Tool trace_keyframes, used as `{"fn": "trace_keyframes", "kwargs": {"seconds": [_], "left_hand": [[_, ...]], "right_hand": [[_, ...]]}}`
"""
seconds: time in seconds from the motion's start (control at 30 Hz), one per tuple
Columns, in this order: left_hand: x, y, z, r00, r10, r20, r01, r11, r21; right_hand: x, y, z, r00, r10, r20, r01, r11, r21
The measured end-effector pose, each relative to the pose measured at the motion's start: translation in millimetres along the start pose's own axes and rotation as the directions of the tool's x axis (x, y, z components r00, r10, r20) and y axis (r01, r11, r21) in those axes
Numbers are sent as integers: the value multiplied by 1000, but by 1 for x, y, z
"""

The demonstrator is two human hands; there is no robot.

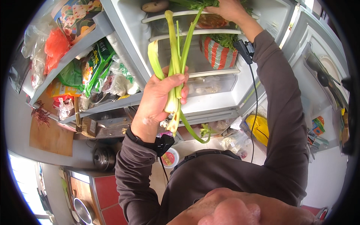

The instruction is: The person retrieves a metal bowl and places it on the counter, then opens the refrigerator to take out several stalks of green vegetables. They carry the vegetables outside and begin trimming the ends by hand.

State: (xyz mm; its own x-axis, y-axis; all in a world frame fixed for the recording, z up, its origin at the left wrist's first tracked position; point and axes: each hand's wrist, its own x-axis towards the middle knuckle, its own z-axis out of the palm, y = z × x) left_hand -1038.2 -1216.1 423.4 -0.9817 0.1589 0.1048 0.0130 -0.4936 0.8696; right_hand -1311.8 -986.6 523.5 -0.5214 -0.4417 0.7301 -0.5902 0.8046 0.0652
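My left hand is closed around several pale green celery stalks, their cut base pointing down towards me. A thin bent stalk with a small leaf hangs below this hand. At the top edge of the view, my right hand reaches into the open refrigerator. Its fingers touch celery leaves, which join a long stalk rising from the bunch. The picture's edge cuts off part of the right hand, so its grip is unclear.
A red-and-white striped bag of greens sits on a lower shelf, above a clear drawer. The refrigerator door stands open at right. Packed bags fill a shelf at left. A black cable hangs from my right wrist.
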Motion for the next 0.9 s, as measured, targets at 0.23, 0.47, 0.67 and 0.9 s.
{"fn": "trace_keyframes", "kwargs": {"seconds": [0.23,0.47,0.67,0.9], "left_hand": [[-11,4,-5,999,15,-33,-15,1000,4],[-18,7,-5,999,34,-36,-34,999,4],[-31,8,-10,996,38,-77,-40,999,-16],[-34,12,-15,991,65,-121,-68,997,-23]], "right_hand": [[20,29,-5,997,-9,82,-7,980,198],[29,48,32,978,-25,-206,38,997,63],[36,60,48,952,-40,-302,42,999,-2],[38,33,14,970,215,110,-240,905,351]]}}
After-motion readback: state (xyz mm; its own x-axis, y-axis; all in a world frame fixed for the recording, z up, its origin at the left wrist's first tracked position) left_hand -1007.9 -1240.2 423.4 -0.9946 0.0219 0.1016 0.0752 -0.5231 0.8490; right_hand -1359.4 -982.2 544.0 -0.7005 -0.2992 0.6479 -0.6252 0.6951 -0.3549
